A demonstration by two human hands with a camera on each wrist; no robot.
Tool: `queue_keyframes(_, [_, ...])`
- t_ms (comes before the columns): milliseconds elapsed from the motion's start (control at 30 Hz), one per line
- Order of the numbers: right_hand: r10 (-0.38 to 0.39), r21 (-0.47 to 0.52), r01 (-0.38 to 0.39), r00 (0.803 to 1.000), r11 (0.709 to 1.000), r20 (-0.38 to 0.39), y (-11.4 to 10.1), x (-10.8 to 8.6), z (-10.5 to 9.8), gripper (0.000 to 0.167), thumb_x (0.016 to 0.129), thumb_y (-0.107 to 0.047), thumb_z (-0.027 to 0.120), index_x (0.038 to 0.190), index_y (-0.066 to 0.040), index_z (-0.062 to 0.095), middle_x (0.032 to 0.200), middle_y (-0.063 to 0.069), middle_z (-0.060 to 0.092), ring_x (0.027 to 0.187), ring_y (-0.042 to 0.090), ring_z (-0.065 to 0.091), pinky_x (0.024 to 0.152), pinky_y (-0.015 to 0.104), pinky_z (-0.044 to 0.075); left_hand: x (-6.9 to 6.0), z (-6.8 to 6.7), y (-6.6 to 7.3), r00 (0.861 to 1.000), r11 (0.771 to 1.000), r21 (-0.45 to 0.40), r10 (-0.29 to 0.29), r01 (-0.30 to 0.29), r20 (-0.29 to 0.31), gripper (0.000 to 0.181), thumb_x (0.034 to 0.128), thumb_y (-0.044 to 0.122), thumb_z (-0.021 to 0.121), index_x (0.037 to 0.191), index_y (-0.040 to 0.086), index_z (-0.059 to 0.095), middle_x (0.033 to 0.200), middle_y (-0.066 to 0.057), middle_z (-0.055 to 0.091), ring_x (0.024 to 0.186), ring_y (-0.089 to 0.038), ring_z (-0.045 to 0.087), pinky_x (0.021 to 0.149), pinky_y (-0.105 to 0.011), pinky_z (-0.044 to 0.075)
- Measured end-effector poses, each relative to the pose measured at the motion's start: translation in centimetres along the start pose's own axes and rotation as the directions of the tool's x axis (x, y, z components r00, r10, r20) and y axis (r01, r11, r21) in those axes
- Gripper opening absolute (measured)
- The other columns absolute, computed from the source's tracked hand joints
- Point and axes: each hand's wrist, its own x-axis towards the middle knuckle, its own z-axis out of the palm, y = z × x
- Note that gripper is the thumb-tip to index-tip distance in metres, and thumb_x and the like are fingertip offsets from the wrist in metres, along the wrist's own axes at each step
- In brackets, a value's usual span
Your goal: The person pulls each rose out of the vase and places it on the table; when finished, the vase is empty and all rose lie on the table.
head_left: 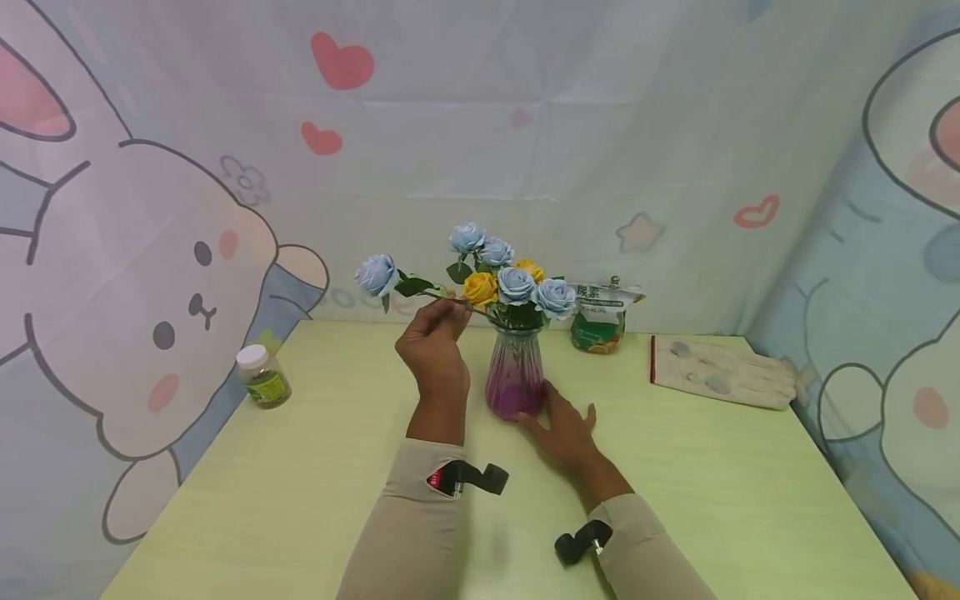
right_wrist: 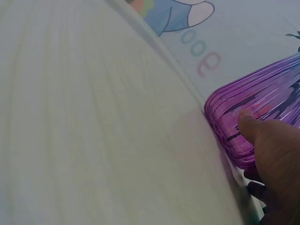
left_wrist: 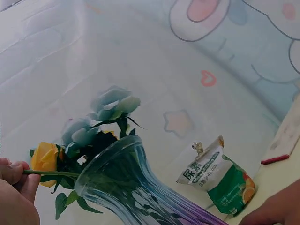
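Pinching a green stem point(left_wrist: 68, 174), the left hand point(head_left: 438, 346) holds one blue rose point(head_left: 377, 275) tipped over sideways, with its flower out to the left. I see its grip closed down small, thumb and fingers meeting on the stem. The stem runs across to the mouth of the vase point(head_left: 516, 379) — I can't tell if its end is inside.

The vase stands upright on the tabletop point(head_left: 262, 500). It is clear at the top and purple at the bottom. Four more blue roses point(head_left: 516, 286) and two yellow roses point(head_left: 480, 288) bunch up above its mouth, with dark green leaves around them.

The right hand point(head_left: 564, 433) is low down by the bottom of the vase. Its grip is spread wide, and it holds the vase's base, with the thumb on the front and the fingers round the right side.

I see a green and white pouch point(head_left: 597, 321) just behind the vase, to the right, with a clip point(left_wrist: 198, 148) on its top. Farther right, a pale glove point(head_left: 712, 372) lies flat. Well off to the left is a jar point(head_left: 266, 383) with a white lid. Behind it all is a pale cloth point(head_left: 600, 108) — it has bunnies and hearts on it.
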Motion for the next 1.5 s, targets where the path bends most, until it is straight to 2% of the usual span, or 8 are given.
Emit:
queue_keyframes(200, [-0.001,0.011,0.001,1.000,1.000,0.006,0.2,0.0,0.1,0.092,0.107,-0.063,0.060,0.173,-0.007,0.029,0.175,0.014,0.040,0.162,0.042,0.041,0.128,0.083,-0.005,0.8,-0.7,1.0,0.985,0.988,-0.108,-0.124,0.111,-0.117,0.016,0.0960,-0.013,0.075,0.095,0.003,0.080,0.109,-0.013,0.072,0.097,-0.024,0.082,0.098,-0.038,0.066])
queue_keyframes(400, [-0.001,0.002,0.001,1.000,1.000,0.009,0.2,0.0,0.1,0.092,0.107,-0.062,0.060,0.174,-0.008,0.028,0.175,0.013,0.040,0.162,0.041,0.041,0.128,0.083,-0.004,1.8,-2.0,2.3,0.952,0.981,-0.168,-0.144,0.101,-0.270,0.013,0.0943,-0.006,0.081,0.106,-0.001,0.079,0.122,-0.017,0.072,0.107,-0.027,0.081,0.098,-0.039,0.066])
queue_keyframes(633, [-0.004,-0.005,0.004,1.000,1.000,0.004,0.2,0.1,0.1,0.092,0.107,-0.061,0.060,0.173,-0.007,0.028,0.175,0.014,0.041,0.162,0.042,0.041,0.127,0.084,-0.004,2.6,-4.2,2.8,0.930,0.966,-0.221,-0.198,0.133,-0.308,0.015,0.0977,-0.007,0.076,0.112,-0.002,0.076,0.120,-0.016,0.068,0.108,-0.024,0.077,0.101,-0.037,0.065])
queue_keyframes(800, [-0.016,-0.005,0.016,1.000,1.000,-0.001,0.0,-0.1,0.0,0.090,0.107,-0.060,0.060,0.173,-0.006,0.029,0.174,0.016,0.042,0.161,0.043,0.043,0.127,0.084,-0.004,2.3,-5.3,2.1,0.917,0.969,-0.139,-0.239,0.204,-0.320,0.018,0.0972,-0.007,0.077,0.114,-0.001,0.077,0.113,-0.012,0.072,0.104,-0.022,0.078,0.095,-0.034,0.067])
queue_keyframes(1033, [-0.021,0.004,0.021,1.000,1.000,-0.006,-0.2,-0.1,0.0,0.090,0.107,-0.061,0.060,0.172,-0.005,0.030,0.174,0.016,0.042,0.161,0.043,0.043,0.126,0.085,-0.004,1.9,-6.4,1.1,0.931,0.960,0.044,-0.257,0.277,-0.259,0.016,0.0961,-0.009,0.077,0.108,0.000,0.082,0.107,-0.008,0.075,0.094,-0.019,0.080,0.084,-0.029,0.068])
queue_keyframes(1200, [-0.012,0.018,0.012,1.000,1.000,-0.005,-0.1,-0.1,0.0,0.091,0.107,-0.061,0.060,0.172,-0.005,0.031,0.174,0.017,0.042,0.161,0.044,0.042,0.126,0.084,-0.005,1.8,-7.8,0.7,0.938,0.900,0.272,-0.309,0.342,-0.157,0.027,0.0980,-0.010,0.074,0.125,-0.008,0.076,0.124,-0.016,0.072,0.088,-0.009,0.078,0.082,-0.023,0.067])
queue_keyframes(1300, [-0.014,0.017,0.014,1.000,1.000,-0.008,0.1,0.0,0.1,0.091,0.106,-0.060,0.061,0.172,-0.005,0.031,0.174,0.017,0.042,0.160,0.044,0.043,0.126,0.084,-0.005,1.9,-8.9,0.4,0.927,0.846,0.382,-0.364,0.371,-0.096,0.034,0.0998,-0.009,0.073,0.134,-0.010,0.072,0.133,-0.020,0.070,0.087,-0.007,0.077,0.084,-0.022,0.066])
queue_keyframes(1500, [-0.017,0.015,0.017,1.000,1.000,-0.004,0.3,0.1,0.2,0.091,0.107,-0.060,0.062,0.172,-0.005,0.031,0.174,0.016,0.042,0.161,0.043,0.042,0.126,0.084,-0.005,2.3,-10.8,-0.6,0.896,0.747,0.537,-0.443,0.393,-0.038,0.038,0.0947,-0.013,0.076,0.132,-0.008,0.074,0.105,-0.006,0.075,0.092,-0.011,0.075,0.084,-0.022,0.066])
